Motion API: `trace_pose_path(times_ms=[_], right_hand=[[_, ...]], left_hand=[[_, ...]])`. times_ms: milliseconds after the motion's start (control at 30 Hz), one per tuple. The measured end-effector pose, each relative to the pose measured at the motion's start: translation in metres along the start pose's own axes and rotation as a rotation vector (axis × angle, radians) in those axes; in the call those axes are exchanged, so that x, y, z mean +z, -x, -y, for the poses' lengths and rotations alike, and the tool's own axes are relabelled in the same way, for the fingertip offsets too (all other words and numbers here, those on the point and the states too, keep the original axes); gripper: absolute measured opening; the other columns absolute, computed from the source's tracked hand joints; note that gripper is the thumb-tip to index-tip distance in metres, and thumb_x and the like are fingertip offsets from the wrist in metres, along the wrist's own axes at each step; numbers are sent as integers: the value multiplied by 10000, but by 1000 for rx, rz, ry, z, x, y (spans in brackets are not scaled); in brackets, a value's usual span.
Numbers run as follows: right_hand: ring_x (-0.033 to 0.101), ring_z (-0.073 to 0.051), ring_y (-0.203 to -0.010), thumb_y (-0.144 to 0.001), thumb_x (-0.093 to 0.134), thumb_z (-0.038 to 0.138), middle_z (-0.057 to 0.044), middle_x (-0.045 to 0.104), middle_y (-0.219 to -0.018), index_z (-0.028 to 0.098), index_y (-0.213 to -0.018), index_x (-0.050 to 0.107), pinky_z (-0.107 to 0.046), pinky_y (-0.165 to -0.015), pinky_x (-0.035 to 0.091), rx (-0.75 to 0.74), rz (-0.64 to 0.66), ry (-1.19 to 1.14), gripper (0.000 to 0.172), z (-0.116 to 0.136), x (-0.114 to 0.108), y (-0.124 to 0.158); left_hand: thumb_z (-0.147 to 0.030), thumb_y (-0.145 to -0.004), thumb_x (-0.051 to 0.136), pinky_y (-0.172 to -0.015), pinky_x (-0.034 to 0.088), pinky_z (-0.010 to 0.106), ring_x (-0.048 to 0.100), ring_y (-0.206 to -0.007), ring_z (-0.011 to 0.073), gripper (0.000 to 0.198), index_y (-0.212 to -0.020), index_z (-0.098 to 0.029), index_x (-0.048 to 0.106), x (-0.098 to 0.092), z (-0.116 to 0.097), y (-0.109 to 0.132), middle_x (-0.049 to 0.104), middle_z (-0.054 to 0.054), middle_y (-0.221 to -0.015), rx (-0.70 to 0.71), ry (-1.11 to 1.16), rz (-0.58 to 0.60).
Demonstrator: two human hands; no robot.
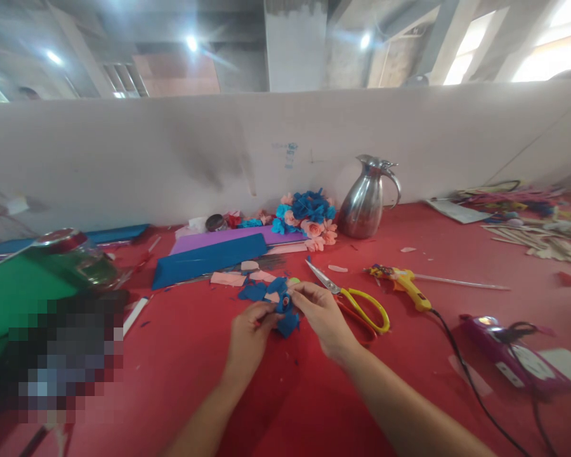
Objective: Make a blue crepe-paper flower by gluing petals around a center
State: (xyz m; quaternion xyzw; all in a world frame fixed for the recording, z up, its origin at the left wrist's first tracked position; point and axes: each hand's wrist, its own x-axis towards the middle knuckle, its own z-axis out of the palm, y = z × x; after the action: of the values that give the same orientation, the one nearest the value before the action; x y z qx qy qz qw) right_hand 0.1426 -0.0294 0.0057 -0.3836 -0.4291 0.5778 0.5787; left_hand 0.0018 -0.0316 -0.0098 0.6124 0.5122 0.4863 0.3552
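Note:
Between my two hands is a small blue paper flower (285,303), held just over the red table. My left hand (254,327) pinches its left side with thumb and fingers. From the right, my right hand (316,311) grips its petals with closed fingertips. Blue paper pieces (253,291) lie right behind the flower, and another blue piece (288,324) hangs or lies below it; I cannot tell which. Pink paper strips (228,278) are scattered beyond my hands. Scissors (366,304) with yellow and red handles rest to the right of my right hand.
A yellow glue gun (404,283) with a black cord and a purple power strip (514,355) lie right. Finished paper flowers (309,212) and a metal jug (365,200) stand by the white wall. Blue paper (209,259) lies behind my hands. A glass jar (83,257) is left.

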Motion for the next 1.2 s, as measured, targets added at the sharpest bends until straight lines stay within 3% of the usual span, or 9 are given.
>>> trace_pose_path(times_ms=[367, 733, 967, 1100, 1200], right_hand=[[474, -77, -487, -577, 779, 331, 36, 578, -548, 155, -658, 626, -205, -470, 314, 478, -17, -348, 247, -1, -6, -5], [474, -92, -572, -635, 721, 361, 1, 626, -634, 166, -666, 705, -227, -548, 326, 281, 71, -151, 198, 1, -7, -1], [475, -109, -589, -650, 685, 338, 20, 585, -587, 181, -565, 669, -254, -605, 351, 65, 12, 8, 179, 9, -1, -1], [486, -102, -588, -635, 709, 343, 20, 603, -589, 175, -567, 671, -244, -603, 358, 67, -6, 9, 185, 10, -2, -1], [464, -80, -531, -621, 746, 379, 26, 597, -558, 166, -534, 642, -231, -556, 344, 181, -9, -88, 252, 6, -4, -2]], left_hand=[[-227, -683, 630, -590, 452, 224, 571, -613, 144, 103, -618, -197, 704, -1, 0, 0, 632, 0, -626, -3, 21, 79], [-252, -709, 630, -616, 451, 233, 589, -640, 153, 122, -649, -203, 725, -2, -1, 0, 677, 10, -669, 21, 27, 136], [-228, -688, 641, -589, 437, 226, 553, -589, 137, 126, -569, -199, 673, -2, 0, -1, 615, -16, -593, 40, 14, 122], [-217, -698, 635, -590, 435, 224, 555, -593, 134, 123, -583, -200, 677, -3, 2, -2, 627, -15, -614, 50, 4, 135], [-213, -710, 629, -596, 442, 226, 570, -611, 140, 116, -618, -203, 698, -3, 2, -2, 647, -7, -641, 63, -11, 142]])
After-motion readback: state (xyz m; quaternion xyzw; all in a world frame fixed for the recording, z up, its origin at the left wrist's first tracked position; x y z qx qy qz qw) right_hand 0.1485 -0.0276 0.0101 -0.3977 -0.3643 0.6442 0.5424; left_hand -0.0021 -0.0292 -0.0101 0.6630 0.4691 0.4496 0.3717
